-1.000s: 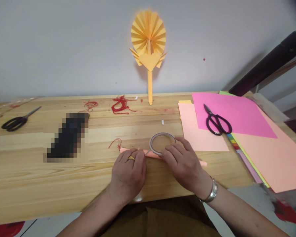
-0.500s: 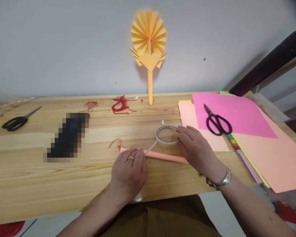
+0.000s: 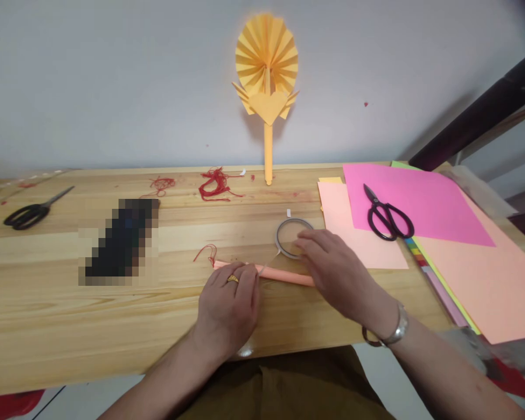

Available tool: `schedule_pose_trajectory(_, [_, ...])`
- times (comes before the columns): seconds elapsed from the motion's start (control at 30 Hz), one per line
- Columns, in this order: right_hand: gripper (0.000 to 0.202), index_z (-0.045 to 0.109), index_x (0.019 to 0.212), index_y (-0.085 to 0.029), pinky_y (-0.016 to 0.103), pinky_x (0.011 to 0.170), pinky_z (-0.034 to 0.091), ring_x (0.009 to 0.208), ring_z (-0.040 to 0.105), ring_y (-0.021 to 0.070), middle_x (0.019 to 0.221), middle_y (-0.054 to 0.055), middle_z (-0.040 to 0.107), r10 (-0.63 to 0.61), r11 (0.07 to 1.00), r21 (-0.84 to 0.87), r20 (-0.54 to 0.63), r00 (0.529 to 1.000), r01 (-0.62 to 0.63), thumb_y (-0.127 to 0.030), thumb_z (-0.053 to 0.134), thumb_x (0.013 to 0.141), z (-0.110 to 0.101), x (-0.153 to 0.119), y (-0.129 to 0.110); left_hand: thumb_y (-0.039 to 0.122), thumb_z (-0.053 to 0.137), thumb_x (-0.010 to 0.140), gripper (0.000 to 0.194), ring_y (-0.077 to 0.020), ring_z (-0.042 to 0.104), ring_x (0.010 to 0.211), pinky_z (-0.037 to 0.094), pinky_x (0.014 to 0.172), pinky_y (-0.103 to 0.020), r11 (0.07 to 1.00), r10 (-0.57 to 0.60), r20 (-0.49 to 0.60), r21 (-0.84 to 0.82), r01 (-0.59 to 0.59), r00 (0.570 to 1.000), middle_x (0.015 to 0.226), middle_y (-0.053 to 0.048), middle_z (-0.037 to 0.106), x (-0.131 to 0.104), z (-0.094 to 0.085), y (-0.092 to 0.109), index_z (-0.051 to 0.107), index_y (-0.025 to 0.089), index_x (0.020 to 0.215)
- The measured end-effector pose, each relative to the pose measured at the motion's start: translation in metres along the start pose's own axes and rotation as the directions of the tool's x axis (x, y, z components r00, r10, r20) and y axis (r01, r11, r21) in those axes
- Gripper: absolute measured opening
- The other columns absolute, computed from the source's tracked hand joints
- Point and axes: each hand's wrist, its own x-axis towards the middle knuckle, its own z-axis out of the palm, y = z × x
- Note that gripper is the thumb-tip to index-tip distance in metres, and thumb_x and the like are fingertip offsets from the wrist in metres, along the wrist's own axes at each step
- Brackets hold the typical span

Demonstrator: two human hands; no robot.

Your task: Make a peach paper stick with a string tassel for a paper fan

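A long roll of pink paper (image 3: 289, 276) lies on the wooden table, with red thread (image 3: 210, 253) at its left end. Over this roll my left hand (image 3: 230, 297) is closed, a ring on one finger, holding the roll and the strip's end; the fingertips are hidden. From there a thin pale strip runs to a roll of narrow tape (image 3: 278, 238). My right hand (image 3: 332, 265) pinches the tape roll's right side and hides part of the paper roll. A small white scrap (image 3: 289, 213) lies just behind the tape.
Black scissors (image 3: 389, 217) rest on the magenta sheet (image 3: 424, 204), atop pink paper (image 3: 499, 291) at right. A second pair of scissors (image 3: 32, 213) and a blurred-out dark object (image 3: 121, 242) lie left. Red thread bundles (image 3: 214, 184) sit behind. A yellow paper fan (image 3: 266, 58) leans against the wall.
My right hand has shifted left with the tape roll's grip, nearer my left hand. The strip between roll and paper looks shorter and twisted. My left hand has stayed put.
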Motion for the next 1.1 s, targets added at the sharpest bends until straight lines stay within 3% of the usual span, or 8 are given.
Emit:
schedule_pose_trajectory(0.13, [0.011,0.06,0.092,-0.015,0.035,0.078,0.042,0.088,0.05,0.0201,0.092,0.007,0.06,-0.078,0.993,0.095,0.01,0.997,0.076,-0.011,0.05,0.089,0.013,0.004,-0.032,0.009,0.056,0.081,0.014,-0.0258,0.064,0.078,0.053,0.069,-0.039,1.0,-0.019,0.008,-0.001,0.019,1.0,0.079,-0.011,0.069,-0.001,0.0,0.0,0.058,0.011,0.094])
schedule_pose_trajectory(0.3, [0.014,0.059,0.08,-0.015,0.034,0.068,0.035,0.075,0.045,0.0183,0.074,0.004,0.056,-0.106,0.994,-0.025,-0.098,0.99,0.104,-0.016,0.051,0.091,0.027,0.004,-0.052,0.01,0.055,0.082,0.014,-0.0258,0.063,0.082,0.053,0.073,-0.039,0.999,-0.033,0.029,-0.035,0.034,0.999,0.082,-0.01,0.069,-0.004,0.001,-0.002,0.057,0.011,0.095])
schedule_pose_trajectory(0.67, [0.012,0.061,0.084,-0.013,0.036,0.074,0.038,0.083,0.052,0.0189,0.077,0.005,0.059,-0.195,0.975,-0.136,-0.169,0.966,0.173,-0.014,0.051,0.091,0.029,0.003,-0.049,0.011,0.053,0.082,0.012,-0.0257,0.063,0.081,0.052,0.072,-0.039,0.999,-0.033,0.021,-0.043,0.034,0.999,0.081,-0.01,0.069,-0.002,0.0,-0.001,0.057,0.013,0.093])
schedule_pose_trajectory(1.1, [0.016,0.063,0.09,-0.01,0.038,0.077,0.04,0.087,0.053,0.02,0.082,0.007,0.062,-0.252,0.96,-0.167,-0.171,0.952,0.224,-0.011,0.047,0.092,0.031,0.002,-0.048,0.011,0.053,0.083,0.011,-0.0254,0.063,0.081,0.053,0.071,-0.039,0.998,-0.038,0.024,-0.048,0.039,0.999,0.081,-0.01,0.07,-0.002,0.0,-0.001,0.057,0.013,0.093])
